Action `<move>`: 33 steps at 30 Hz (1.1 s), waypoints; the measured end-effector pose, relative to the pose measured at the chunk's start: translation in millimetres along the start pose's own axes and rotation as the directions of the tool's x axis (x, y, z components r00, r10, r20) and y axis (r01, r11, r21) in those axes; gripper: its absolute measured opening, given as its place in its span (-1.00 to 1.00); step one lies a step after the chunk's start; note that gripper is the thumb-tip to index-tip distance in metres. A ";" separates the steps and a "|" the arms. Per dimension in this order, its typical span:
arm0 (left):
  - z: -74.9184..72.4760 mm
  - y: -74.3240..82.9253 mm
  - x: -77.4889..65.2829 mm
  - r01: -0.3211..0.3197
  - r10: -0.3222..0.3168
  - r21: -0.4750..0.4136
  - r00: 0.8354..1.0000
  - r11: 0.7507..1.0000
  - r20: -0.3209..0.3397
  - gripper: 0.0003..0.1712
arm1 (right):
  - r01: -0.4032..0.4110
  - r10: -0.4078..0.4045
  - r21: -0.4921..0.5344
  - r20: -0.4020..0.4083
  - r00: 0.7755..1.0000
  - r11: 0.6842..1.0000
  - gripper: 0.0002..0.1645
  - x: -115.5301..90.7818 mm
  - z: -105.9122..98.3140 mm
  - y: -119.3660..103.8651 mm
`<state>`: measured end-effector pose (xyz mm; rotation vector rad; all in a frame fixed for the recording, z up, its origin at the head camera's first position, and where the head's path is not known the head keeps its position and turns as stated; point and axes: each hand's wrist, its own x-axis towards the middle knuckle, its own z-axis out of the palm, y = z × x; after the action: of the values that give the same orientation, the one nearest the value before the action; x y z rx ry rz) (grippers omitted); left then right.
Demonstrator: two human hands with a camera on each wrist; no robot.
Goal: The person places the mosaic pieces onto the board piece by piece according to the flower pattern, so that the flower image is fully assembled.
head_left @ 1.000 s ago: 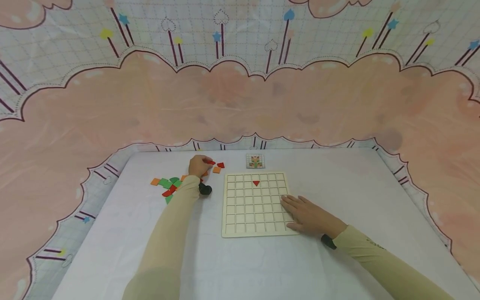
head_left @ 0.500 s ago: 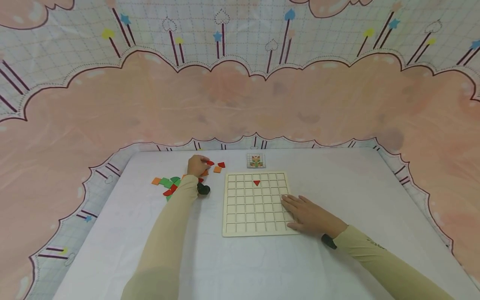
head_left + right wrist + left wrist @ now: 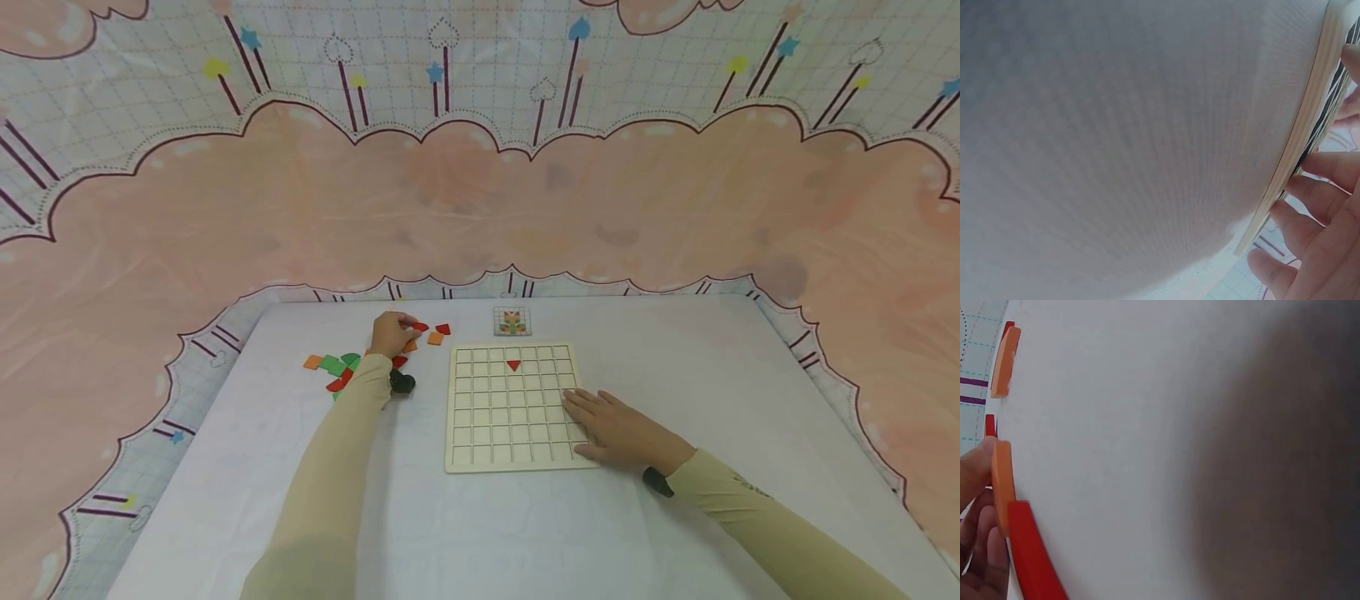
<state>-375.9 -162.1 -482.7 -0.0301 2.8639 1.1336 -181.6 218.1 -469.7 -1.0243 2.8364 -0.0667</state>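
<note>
At the back left of the table, my left hand (image 3: 390, 335) pinches a small red tile (image 3: 422, 327) between thumb and fingertips. The left wrist view shows that red tile (image 3: 990, 425) partly behind the thumb, with an orange tile (image 3: 1002, 481) and another red tile (image 3: 1032, 550) nearer the camera. My right hand (image 3: 617, 430) rests with straight fingers on the right edge of the pale gridded board (image 3: 510, 425). A red triangle (image 3: 513, 366) lies in an upper cell of the board. In the right wrist view, fingers (image 3: 1310, 194) lie along the board's edge (image 3: 1297, 131).
Several green, orange and red tiles (image 3: 330, 364) lie loosely left of the left wrist, some overlapping and partly hidden by the sleeve. Right of the left hand are an orange square (image 3: 435, 339) and a red tile (image 3: 443, 329). A small picture card (image 3: 512, 322) lies behind the board.
My left hand has shifted slightly left and toward me, its fingers still at the red tile. More of the red tile by the wrist shows. The right hand has stayed put.
</note>
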 end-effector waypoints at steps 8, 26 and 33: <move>-6.0 -1.8 -5.2 -0.060 0.059 0.029 0.997 0.998 0.057 -0.68 | -0.003 0.003 0.004 0.005 1.000 1.000 -0.16 0.8 -1.2 -0.4; 3.8 27.0 -21.0 -0.252 0.256 -0.049 0.960 0.966 0.114 -0.65 | -0.012 0.011 0.033 0.018 1.000 0.999 -0.16 -0.5 -2.6 -2.1; 9.0 44.2 -37.9 -0.336 0.337 -0.029 0.934 0.941 0.117 -0.68 | -0.017 0.016 0.040 0.019 1.000 0.999 -0.16 -0.2 -3.0 -3.2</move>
<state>-339.4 -123.9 -456.7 0.5312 2.8239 1.1510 -179.8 215.8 -466.5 -0.9886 2.8145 -0.1115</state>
